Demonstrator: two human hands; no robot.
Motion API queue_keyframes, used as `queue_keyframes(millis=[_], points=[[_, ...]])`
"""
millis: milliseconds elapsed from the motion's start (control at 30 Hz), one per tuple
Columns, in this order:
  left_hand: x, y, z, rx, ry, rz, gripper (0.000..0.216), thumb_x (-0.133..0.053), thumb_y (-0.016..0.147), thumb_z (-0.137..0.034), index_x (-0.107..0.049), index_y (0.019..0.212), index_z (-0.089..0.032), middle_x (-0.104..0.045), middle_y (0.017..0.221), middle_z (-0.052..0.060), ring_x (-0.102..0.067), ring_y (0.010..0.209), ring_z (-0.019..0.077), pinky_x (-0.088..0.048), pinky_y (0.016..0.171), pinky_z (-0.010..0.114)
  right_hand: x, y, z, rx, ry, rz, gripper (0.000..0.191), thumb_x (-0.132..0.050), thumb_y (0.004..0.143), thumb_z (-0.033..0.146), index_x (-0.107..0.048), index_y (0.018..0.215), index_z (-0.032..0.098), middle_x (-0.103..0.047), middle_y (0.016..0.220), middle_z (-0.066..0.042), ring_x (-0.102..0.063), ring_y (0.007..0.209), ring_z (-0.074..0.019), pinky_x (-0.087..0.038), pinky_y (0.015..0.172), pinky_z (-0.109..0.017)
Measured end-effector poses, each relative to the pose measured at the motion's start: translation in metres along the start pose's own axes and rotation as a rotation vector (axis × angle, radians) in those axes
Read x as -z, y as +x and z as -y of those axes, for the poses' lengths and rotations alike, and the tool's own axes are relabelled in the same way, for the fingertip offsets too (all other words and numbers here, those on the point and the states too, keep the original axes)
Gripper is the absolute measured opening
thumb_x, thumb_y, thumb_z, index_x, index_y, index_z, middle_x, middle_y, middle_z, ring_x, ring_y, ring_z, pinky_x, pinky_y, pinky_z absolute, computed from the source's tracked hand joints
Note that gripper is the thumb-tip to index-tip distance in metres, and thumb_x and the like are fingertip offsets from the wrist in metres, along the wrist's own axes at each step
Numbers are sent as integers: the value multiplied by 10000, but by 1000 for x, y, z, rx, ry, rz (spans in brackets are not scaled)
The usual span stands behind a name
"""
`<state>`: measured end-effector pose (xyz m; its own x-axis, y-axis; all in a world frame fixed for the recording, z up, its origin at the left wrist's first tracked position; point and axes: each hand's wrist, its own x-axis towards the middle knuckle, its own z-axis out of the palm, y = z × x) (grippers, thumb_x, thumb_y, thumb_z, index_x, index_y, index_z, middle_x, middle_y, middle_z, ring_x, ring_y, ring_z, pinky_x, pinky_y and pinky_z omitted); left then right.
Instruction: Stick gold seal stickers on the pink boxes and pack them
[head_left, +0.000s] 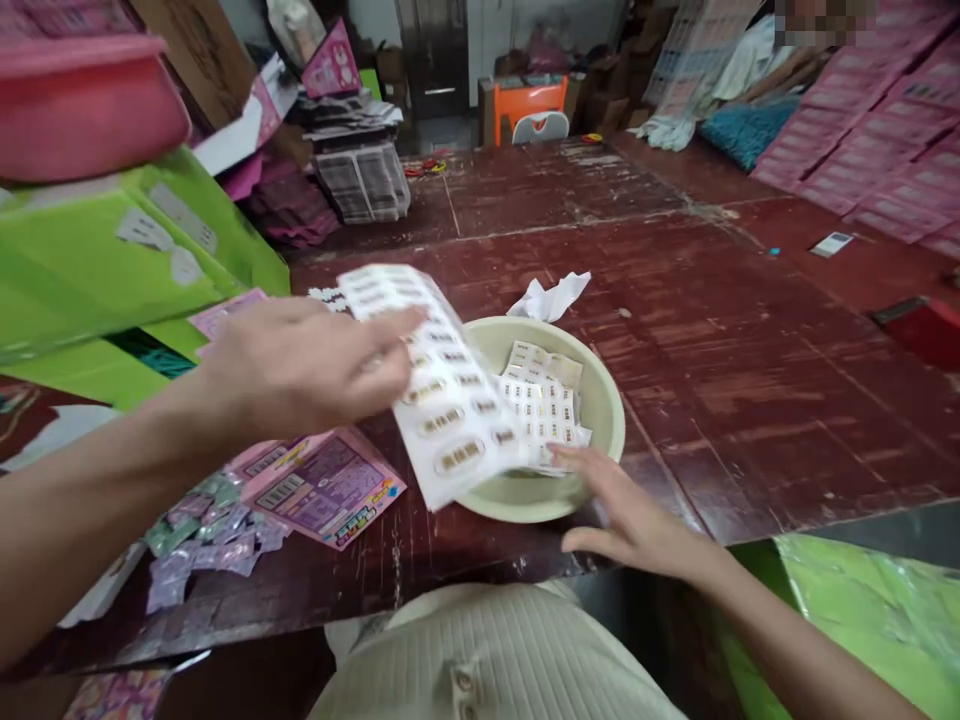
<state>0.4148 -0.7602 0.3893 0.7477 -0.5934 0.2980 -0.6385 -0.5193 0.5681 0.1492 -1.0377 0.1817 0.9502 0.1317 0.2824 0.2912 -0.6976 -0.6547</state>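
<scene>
My left hand point(322, 365) is closed on a white sticker sheet point(442, 410) printed with gold-brown oval labels. The sheet slants down over the left side of a cream plastic bowl point(611, 430). Inside the bowl lie more label sheets point(544, 395), in smaller pieces. My right hand point(622, 510) is at the bowl's right front rim, its fingers apart and reaching over the sheets inside; whether the fingertips touch them I cannot tell. Below my left arm, a pink and purple printed card package point(322, 490) rests beside a pile of small green and purple sachets point(214, 530).
A crumpled white paper point(551, 297) lies behind the bowl. Green boxes point(127, 260) with a red basin point(90, 110) on top stand at left. Pink boxes point(885, 130) are stacked at far right, near another person's arm point(787, 75). Scissors point(425, 168) lie farther back.
</scene>
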Motion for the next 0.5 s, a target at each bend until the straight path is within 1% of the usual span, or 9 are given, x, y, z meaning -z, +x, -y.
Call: queue_keyframes(millis=[67, 133, 167, 200, 267, 333, 400, 467, 500], points=[[-7, 11, -24, -205, 132, 297, 213, -845, 767, -426, -767, 770, -227, -568, 642, -21, -569, 607, 149, -601, 728, 367, 17, 12, -9, -93, 344, -71, 664, -330, 1078, 626, -243, 1661, 319, -395, 1664, -178, -543, 1442, -292, -534, 1110, -530], [-15, 20, -46, -396, 240, 544, 150, -792, 764, -435, -784, 770, -285, -481, 542, -38, -415, 470, 130, -583, 621, 372, 34, 31, -20, -124, 528, -120, 614, -156, 1103, 585, -217, 1673, 364, -331, 1703, -146, -537, 1450, -271, -545, 1105, -523], [-18, 24, -55, -462, 264, 608, 145, -773, 763, -435, -799, 826, -307, -484, 533, -43, -357, 435, 123, -567, 567, 367, 42, 43, -26, -117, 541, -126, 610, -192, 1103, 594, -241, 1669, 372, -310, 1715, -128, -498, 1482, -273, -521, 1133, -535], [-20, 26, -62, -513, 274, 637, 179, -761, 760, -437, -808, 890, -324, -504, 543, -45, -321, 415, 116, -546, 519, 355, 49, 57, -31, -103, 524, -128, 631, -306, 1090, 618, -254, 1668, 371, -277, 1730, -109, -425, 1532, -279, -475, 1177, -550], [-21, 29, -71, -588, 274, 623, 233, -754, 744, -439, -804, 953, -347, -544, 573, -47, -306, 396, 107, -501, 448, 327, 61, 87, -36, -62, 517, -131, 814, -578, 999, 642, -229, 1677, 357, -193, 1758, -82, -277, 1602, -289, -368, 1251, -571], [-20, 30, -75, -628, 261, 564, 208, -775, 707, -433, -793, 897, -349, -537, 562, -55, -317, 389, 104, -464, 406, 309, 67, 117, -37, -24, 608, -104, 1006, -758, 873, 640, -238, 1675, 325, -215, 1751, -98, -299, 1592, -302, -362, 1255, -569], [-17, 29, -76, -626, 264, 530, 181, -799, 680, -421, -779, 844, -345, -529, 541, -60, -337, 392, 107, -440, 390, 304, 68, 143, -32, -29, 754, -41, 1027, -870, 772, 585, -378, 1617, 271, -424, 1653, -134, -507, 1457, -302, -492, 1168, -519], [-11, 28, -74, -564, 313, 546, 201, -814, 674, -425, -776, 854, -342, -560, 545, -61, -337, 395, 107, -431, 395, 305, 66, 158, -26, -100, 892, 26, 831, -924, 717, 511, -608, 1420, 200, -690, 1360, -125, -712, 1142, -262, -630, 944, -411], [-5, 28, -71, -502, 347, 533, 228, -821, 668, -439, -773, 866, -337, -595, 571, -59, -337, 401, 103, -436, 407, 305, 65, 161, -23, -150, 956, 14, 710, -941, 696, 477, -686, 1287, 175, -756, 1194, -99, -745, 981, -229, -647, 825, -351]])
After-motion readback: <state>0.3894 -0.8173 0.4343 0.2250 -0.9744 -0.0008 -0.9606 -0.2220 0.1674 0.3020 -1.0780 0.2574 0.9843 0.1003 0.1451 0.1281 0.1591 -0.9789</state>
